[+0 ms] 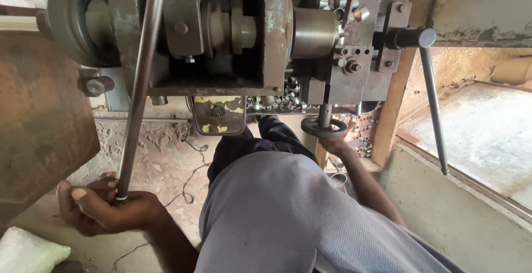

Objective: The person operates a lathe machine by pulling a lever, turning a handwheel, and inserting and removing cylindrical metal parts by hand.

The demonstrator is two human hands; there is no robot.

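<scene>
Fingers of the left hand (105,209) wrap the lower end of a long steel lever (138,90), low for leverage. Farther off, the right hand (334,143) reaches under the small handwheel (324,127) below the machine (266,35); its grip is hidden.

The single head-worn camera looks steeply down, close over the person's lap, facing the machine (266,35) ahead.
</scene>
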